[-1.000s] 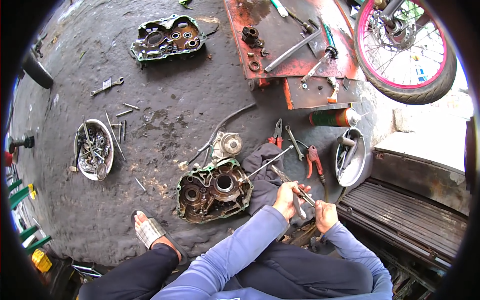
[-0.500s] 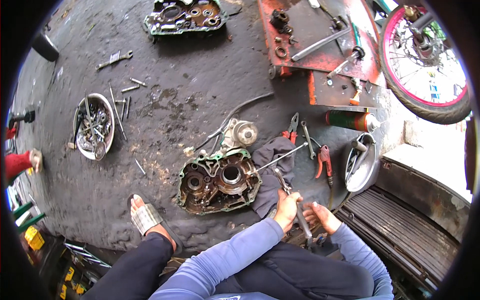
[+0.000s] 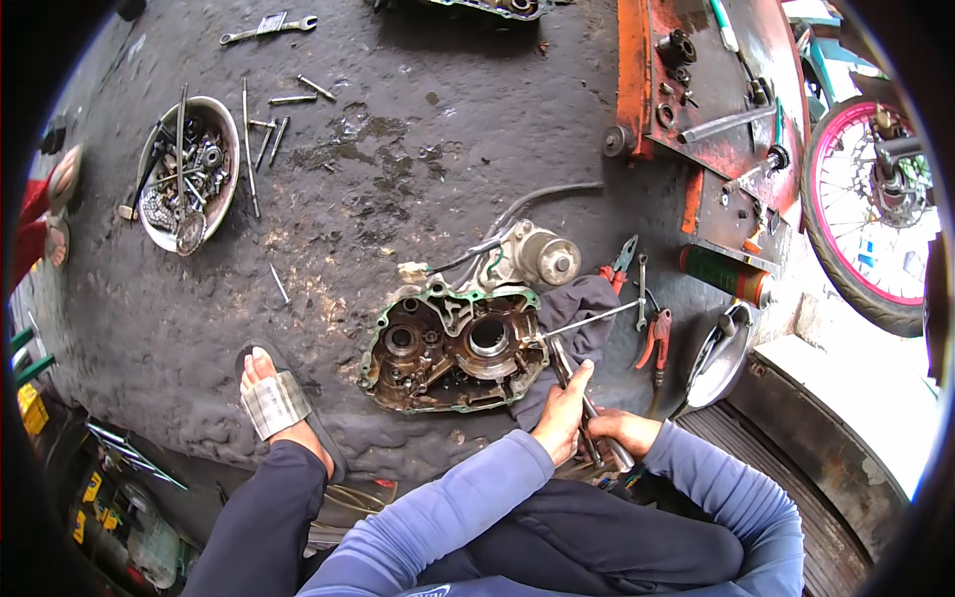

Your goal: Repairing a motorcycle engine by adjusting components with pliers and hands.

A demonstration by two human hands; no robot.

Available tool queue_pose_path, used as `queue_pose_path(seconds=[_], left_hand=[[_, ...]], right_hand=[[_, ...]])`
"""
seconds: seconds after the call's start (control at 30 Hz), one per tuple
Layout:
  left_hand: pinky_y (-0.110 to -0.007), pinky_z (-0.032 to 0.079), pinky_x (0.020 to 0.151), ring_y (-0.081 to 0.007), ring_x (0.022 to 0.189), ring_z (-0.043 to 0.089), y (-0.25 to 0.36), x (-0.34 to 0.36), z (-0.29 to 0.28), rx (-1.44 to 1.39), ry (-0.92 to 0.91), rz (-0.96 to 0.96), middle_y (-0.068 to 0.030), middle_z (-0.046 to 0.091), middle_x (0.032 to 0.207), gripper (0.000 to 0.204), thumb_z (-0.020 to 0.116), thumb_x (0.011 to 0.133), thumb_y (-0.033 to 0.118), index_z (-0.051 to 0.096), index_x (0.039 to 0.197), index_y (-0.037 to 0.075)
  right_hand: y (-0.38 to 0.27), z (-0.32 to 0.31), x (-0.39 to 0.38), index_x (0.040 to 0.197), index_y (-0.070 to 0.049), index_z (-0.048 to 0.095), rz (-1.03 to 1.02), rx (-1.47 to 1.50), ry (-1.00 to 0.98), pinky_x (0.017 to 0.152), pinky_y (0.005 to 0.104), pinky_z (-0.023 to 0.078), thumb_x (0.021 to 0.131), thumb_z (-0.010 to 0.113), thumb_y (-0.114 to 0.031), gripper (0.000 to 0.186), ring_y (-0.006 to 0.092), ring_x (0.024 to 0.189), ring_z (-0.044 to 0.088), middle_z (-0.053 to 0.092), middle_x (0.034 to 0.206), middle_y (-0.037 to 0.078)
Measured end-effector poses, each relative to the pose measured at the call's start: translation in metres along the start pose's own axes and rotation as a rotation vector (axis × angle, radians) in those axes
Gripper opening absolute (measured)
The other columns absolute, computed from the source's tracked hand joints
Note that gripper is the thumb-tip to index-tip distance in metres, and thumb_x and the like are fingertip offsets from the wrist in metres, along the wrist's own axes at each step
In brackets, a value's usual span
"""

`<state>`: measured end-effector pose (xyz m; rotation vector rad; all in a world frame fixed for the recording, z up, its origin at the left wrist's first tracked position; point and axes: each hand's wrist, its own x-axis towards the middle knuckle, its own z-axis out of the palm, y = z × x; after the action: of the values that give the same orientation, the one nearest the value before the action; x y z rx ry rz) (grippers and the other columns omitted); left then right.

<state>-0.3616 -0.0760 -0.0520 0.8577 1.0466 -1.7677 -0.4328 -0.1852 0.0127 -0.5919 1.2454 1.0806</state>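
My left hand (image 3: 560,423) is closed round a long metal tool (image 3: 563,366), which slants down toward my lap; its exact kind is unclear. At its lower part my right hand (image 3: 627,431) is closed on it, with the fingers partly hidden. Left of my hands lies an oily engine crankcase half (image 3: 453,376), open side up, with green gasket traces along its rim. A round metal motor-like part (image 3: 549,259) adjoins its far side. Beside the case is a dark grey cloth (image 3: 587,298), crossed by a thin metal rod (image 3: 597,316).
Red-handled pliers (image 3: 619,261), a spanner (image 3: 642,291), a red air gun (image 3: 656,343), a spray can (image 3: 726,275) and a white bowl (image 3: 724,370) are at right. A bowl of bolts (image 3: 231,189) stands left. Another person's feet (image 3: 62,204) show at far left.
My right hand has come in from beside the tool and closed on its lower part. My left hand keeps its hold. The whole view has shifted.
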Motion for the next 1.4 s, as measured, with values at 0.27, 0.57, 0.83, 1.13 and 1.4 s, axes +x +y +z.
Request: queue_pose_path(seconds=[0.27,0.57,0.83,1.13,1.4], left_hand=[[-0.04,0.053,0.069,-0.0225,0.078,0.063,0.012,-0.013,0.005,-0.225,-0.208,0.014,-0.0096,0.055,0.091,0.049,0.071,0.084,0.034,0.04,0.11,0.006],[-0.038,0.056,0.067,-0.0235,0.074,0.065,0.021,-0.022,0.007,-0.405,-0.269,0.013,-0.0056,0.056,0.081,0.036,0.07,0.085,0.027,0.045,0.101,0.008],[-0.036,0.052,0.063,-0.0198,0.07,0.062,0.045,-0.022,0.012,-0.525,-0.254,-0.046,-0.0066,0.061,0.081,0.038,0.068,0.086,0.039,0.05,0.102,0.009],[-0.037,0.053,0.067,-0.0201,0.073,0.063,0.046,-0.032,0.016,-0.633,-0.271,-0.08,-0.0082,0.063,0.083,0.042,0.069,0.085,0.042,0.05,0.105,0.01],[-0.035,0.052,0.066,-0.0188,0.07,0.061,0.052,-0.038,0.022,-0.699,-0.28,-0.109,-0.0069,0.062,0.08,0.042,0.068,0.085,0.045,0.054,0.098,0.008]], right_hand=[[-0.044,0.012,-0.036,0.112,0.002,0.048,0.112,0.055,0.017,0.064,0.0341,0.055,0.089,0.055,-0.018,0.031,0.0194,0.072,0.064,0.06,0.084,0.012],[-0.083,0.008,-0.045,0.117,0.003,0.049,0.36,-0.203,-0.088,0.069,0.0324,0.057,0.085,0.054,-0.015,0.037,0.0199,0.079,0.067,0.066,0.095,0.013],[-0.137,0.022,-0.049,0.113,0.004,0.049,0.459,-0.155,0.022,0.068,0.0362,0.058,0.086,0.053,-0.014,0.033,0.0261,0.077,0.069,0.066,0.09,0.016],[-0.161,0.029,-0.045,0.113,0.005,0.051,0.703,-0.302,-0.025,0.075,0.0419,0.058,0.084,0.054,-0.012,0.034,0.0277,0.087,0.069,0.066,0.099,0.017],[-0.17,0.026,-0.046,0.106,0.008,0.055,0.712,-0.231,-0.027,0.08,0.0419,0.056,0.084,0.052,-0.012,0.031,0.0296,0.089,0.068,0.065,0.099,0.02]])
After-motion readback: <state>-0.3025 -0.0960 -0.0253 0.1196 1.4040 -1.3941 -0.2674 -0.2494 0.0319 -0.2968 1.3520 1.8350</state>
